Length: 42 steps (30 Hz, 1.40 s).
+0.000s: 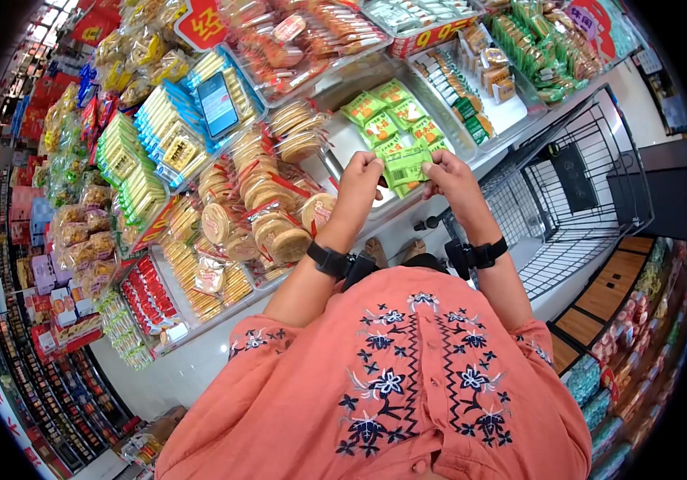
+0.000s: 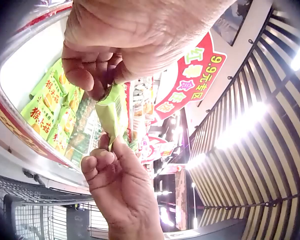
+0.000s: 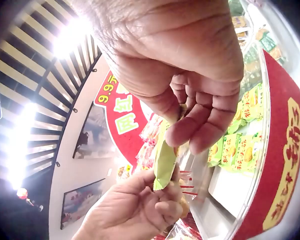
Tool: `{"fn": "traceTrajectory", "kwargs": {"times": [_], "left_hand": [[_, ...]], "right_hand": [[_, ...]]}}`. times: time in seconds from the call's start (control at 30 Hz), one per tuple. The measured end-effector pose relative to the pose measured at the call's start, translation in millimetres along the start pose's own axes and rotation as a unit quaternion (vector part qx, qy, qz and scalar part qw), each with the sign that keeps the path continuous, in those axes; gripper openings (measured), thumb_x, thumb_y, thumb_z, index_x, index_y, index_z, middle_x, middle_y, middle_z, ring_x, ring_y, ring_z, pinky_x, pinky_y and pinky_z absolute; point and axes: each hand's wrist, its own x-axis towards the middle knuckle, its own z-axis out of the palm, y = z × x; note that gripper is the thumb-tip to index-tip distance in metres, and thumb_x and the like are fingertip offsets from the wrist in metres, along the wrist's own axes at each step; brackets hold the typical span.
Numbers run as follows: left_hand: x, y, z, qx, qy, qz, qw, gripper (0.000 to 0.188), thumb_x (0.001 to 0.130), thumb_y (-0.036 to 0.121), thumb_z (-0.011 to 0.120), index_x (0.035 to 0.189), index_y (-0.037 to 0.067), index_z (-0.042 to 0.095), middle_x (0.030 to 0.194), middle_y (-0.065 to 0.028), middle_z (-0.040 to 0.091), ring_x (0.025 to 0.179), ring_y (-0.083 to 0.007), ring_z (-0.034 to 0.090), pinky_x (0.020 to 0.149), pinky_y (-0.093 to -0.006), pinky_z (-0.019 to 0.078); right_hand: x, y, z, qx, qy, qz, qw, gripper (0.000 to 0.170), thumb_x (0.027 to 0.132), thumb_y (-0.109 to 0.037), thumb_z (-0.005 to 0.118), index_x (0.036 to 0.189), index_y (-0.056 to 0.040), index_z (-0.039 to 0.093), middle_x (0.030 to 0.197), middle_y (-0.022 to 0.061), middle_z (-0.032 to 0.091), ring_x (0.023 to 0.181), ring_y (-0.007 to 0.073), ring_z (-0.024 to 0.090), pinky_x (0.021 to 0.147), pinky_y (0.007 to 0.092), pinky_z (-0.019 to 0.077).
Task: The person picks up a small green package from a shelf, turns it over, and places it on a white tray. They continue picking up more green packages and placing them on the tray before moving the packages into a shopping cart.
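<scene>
Both hands hold one small green packet [image 1: 405, 170] above a white bin of similar green packets [image 1: 391, 108]. The left hand [image 1: 362, 186] pinches its left end between thumb and curled fingers; the right hand [image 1: 454, 186] pinches the right end. In the left wrist view the packet [image 2: 112, 116] is seen edge-on between the left hand [image 2: 135, 40] above and the right hand [image 2: 124, 187] below. The right wrist view has the packet [image 3: 165, 162] running from the right hand [image 3: 175, 65] down to the left hand [image 3: 135, 207].
Left of the bin lie round biscuits in clear bags [image 1: 267, 216] and a phone [image 1: 216, 105] on blue packs. A wire shopping cart [image 1: 551, 208] stands at the right. Trays of other snacks [image 1: 471, 80] are behind, and a red sign [image 3: 285, 150] fronts the bin.
</scene>
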Motion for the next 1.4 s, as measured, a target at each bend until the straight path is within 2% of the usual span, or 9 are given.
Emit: {"fn": "traceTrajectory", "kwargs": {"times": [0.27, 0.37, 0.57, 0.7, 0.87, 0.97, 1.17, 1.27, 1.4], "left_hand": [[-3, 10, -6, 0.026, 0.022, 0.006, 0.999, 0.035, 0.098, 0.026, 0.056, 0.122, 0.000, 0.051, 0.114, -0.0081, 0.057, 0.094, -0.0169, 0.061, 0.071, -0.0288, 0.0491], [-8, 15, -11, 0.029, 0.015, 0.013, 0.999, 0.036, 0.098, 0.026, 0.056, 0.122, 0.000, 0.050, 0.114, -0.0082, 0.058, 0.095, -0.0170, 0.061, 0.070, -0.0286, 0.0490], [-30, 26, -22, 0.039, 0.000, 0.014, 0.999, 0.035, 0.098, 0.025, 0.058, 0.121, 0.000, 0.052, 0.111, -0.0065, 0.060, 0.094, -0.0152, 0.062, 0.069, -0.0282, 0.0490], [-36, 17, -36, -0.003, -0.005, 0.030, 1.000, 0.031, 0.098, 0.023, 0.058, 0.120, 0.001, 0.053, 0.105, -0.0055, 0.061, 0.087, -0.0122, 0.063, 0.065, -0.0259, 0.0482], [-46, 21, -46, 0.005, 0.000, 0.024, 1.000, 0.029, 0.098, 0.020, 0.058, 0.119, 0.000, 0.053, 0.102, -0.0052, 0.060, 0.083, -0.0109, 0.061, 0.065, -0.0239, 0.0468], [-46, 19, -54, 0.027, 0.005, 0.019, 0.999, 0.028, 0.100, 0.022, 0.056, 0.120, 0.002, 0.054, 0.112, -0.0084, 0.063, 0.090, -0.0136, 0.062, 0.070, -0.0254, 0.0486], [-34, 22, -52, 0.039, 0.002, 0.010, 0.999, 0.031, 0.100, 0.024, 0.055, 0.122, 0.002, 0.054, 0.115, -0.0105, 0.063, 0.090, -0.0143, 0.062, 0.072, -0.0269, 0.0494], [-21, 23, -48, 0.052, -0.012, -0.014, 0.998, 0.035, 0.101, 0.027, 0.054, 0.123, 0.000, 0.053, 0.118, -0.0127, 0.062, 0.095, -0.0170, 0.063, 0.077, -0.0298, 0.0515], [-8, 22, -32, -0.060, -0.040, 0.012, 0.997, 0.040, 0.102, 0.031, 0.054, 0.125, -0.001, 0.051, 0.119, -0.0129, 0.061, 0.102, -0.0199, 0.064, 0.083, -0.0329, 0.0530]], "right_hand": [[16, 8, -4, 0.005, 0.042, 0.021, 0.999, 0.018, 0.096, -0.020, 0.060, 0.104, -0.0041, 0.056, 0.080, 0.0012, 0.059, 0.063, 0.0108, 0.060, 0.061, 0.0264, 0.0524], [24, 15, -9, 0.033, 0.041, 0.014, 0.999, 0.020, 0.094, -0.021, 0.061, 0.104, -0.0028, 0.057, 0.077, 0.0030, 0.060, 0.062, 0.0122, 0.061, 0.057, 0.0277, 0.0528], [46, 25, -18, 0.023, 0.049, 0.023, 0.998, 0.014, 0.097, -0.016, 0.057, 0.105, -0.0046, 0.056, 0.079, 0.0022, 0.059, 0.064, 0.0112, 0.061, 0.061, 0.0273, 0.0546], [67, 27, -21, 0.015, 0.067, 0.038, 0.997, 0.016, 0.093, -0.011, 0.055, 0.105, 0.0005, 0.057, 0.085, 0.0057, 0.061, 0.066, 0.0139, 0.062, 0.060, 0.0298, 0.0555], [92, 28, -14, 0.020, 0.051, 0.053, 0.997, 0.017, 0.093, -0.009, 0.053, 0.108, -0.0010, 0.055, 0.084, 0.0054, 0.058, 0.066, 0.0157, 0.063, 0.062, 0.0320, 0.0577], [101, 28, -11, 0.017, 0.034, 0.068, 0.997, 0.013, 0.095, -0.012, 0.055, 0.106, -0.0053, 0.053, 0.082, 0.0032, 0.058, 0.067, 0.0135, 0.062, 0.062, 0.0287, 0.0550], [101, 25, -2, 0.049, 0.006, 0.074, 0.996, 0.016, 0.094, -0.015, 0.059, 0.106, -0.0051, 0.054, 0.079, 0.0016, 0.058, 0.068, 0.0128, 0.062, 0.064, 0.0291, 0.0547], [77, -1, 13, 0.038, -0.009, 0.017, 0.999, 0.018, 0.094, -0.015, 0.060, 0.108, -0.0031, 0.056, 0.077, 0.0014, 0.058, 0.068, 0.0123, 0.062, 0.064, 0.0273, 0.0534], [42, -26, 43, -0.109, 0.033, -0.127, 0.985, 0.014, 0.090, -0.008, 0.060, 0.102, 0.0004, 0.062, 0.084, 0.0046, 0.059, 0.069, 0.0149, 0.063, 0.061, 0.0300, 0.0512]]}}
